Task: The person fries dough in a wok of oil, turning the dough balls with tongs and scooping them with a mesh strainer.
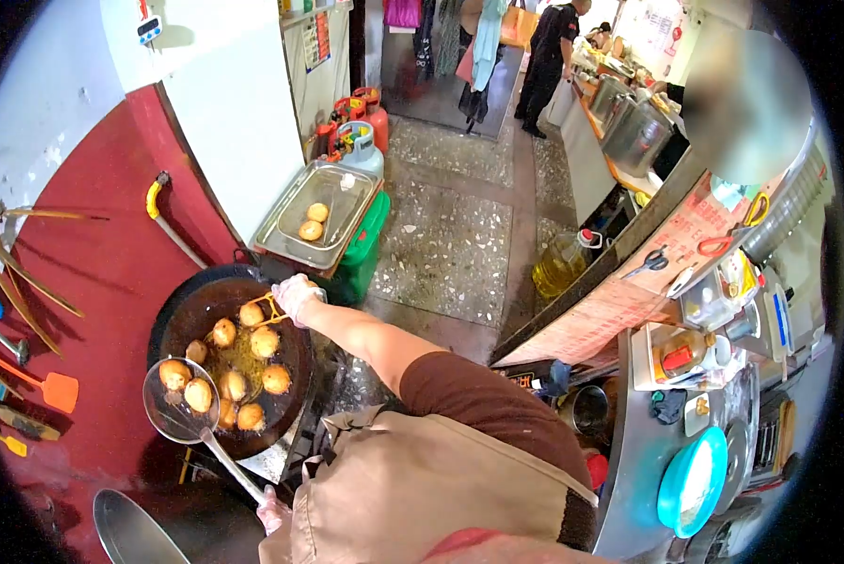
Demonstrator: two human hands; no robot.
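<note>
Head view: left of centre, the left hand (273, 512) has its fingers closed round the handle of a strainer (179, 425) holding browned balls (197, 395) over the wok (292, 406); keeping it level suits them. The right hand's (298, 297) fingers grip yellow tongs (273, 309).

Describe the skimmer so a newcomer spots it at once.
By the red wall is the dark wok. Over its rim, the left hand holds the skimmer by its long handle. Unlike the wok, its round head is silvery, with just two balls.

Two golden pieces (198, 395) in a strainer (169, 421) over the wok (172, 312)
</note>
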